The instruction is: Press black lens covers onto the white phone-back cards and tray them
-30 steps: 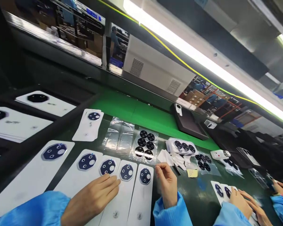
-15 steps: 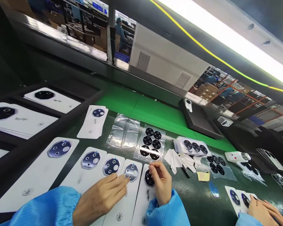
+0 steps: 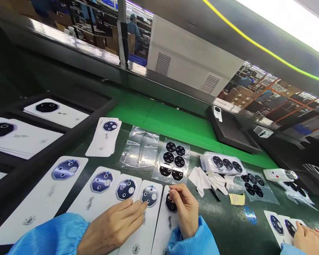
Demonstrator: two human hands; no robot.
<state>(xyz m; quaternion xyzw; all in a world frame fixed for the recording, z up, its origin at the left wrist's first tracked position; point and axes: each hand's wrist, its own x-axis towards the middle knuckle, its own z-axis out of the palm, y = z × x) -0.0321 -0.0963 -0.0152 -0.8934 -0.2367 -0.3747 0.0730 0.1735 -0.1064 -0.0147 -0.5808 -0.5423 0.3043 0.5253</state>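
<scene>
White phone-back-shaped panels with dark octagonal patches lie in a row before me. My left hand (image 3: 117, 225) rests flat across the middle panels, its fingers stretched out. Its fingertips touch the lower edge of the octagonal patch (image 3: 150, 195) on the second panel from the right. Over the top of the rightmost panel (image 3: 162, 228), my right hand (image 3: 185, 210) has thumb and forefinger pinched together. That panel's black octagonal patch (image 3: 170, 204) is partly covered by these fingers. Whatever small thing is in the pinch is hidden.
Beyond the hands lie a sheet of black octagonal stickers (image 3: 172, 161), clear plastic film (image 3: 140, 148), white cloths (image 3: 200, 180) and a sticker stack (image 3: 224, 163). A black tray (image 3: 77, 140) holds panels at left. A co-worker's hand (image 3: 307, 239) works at lower right.
The camera view has shifted slightly. Both hands stay at nearly the same places on the panels, the right still pinched at the rightmost patch.
</scene>
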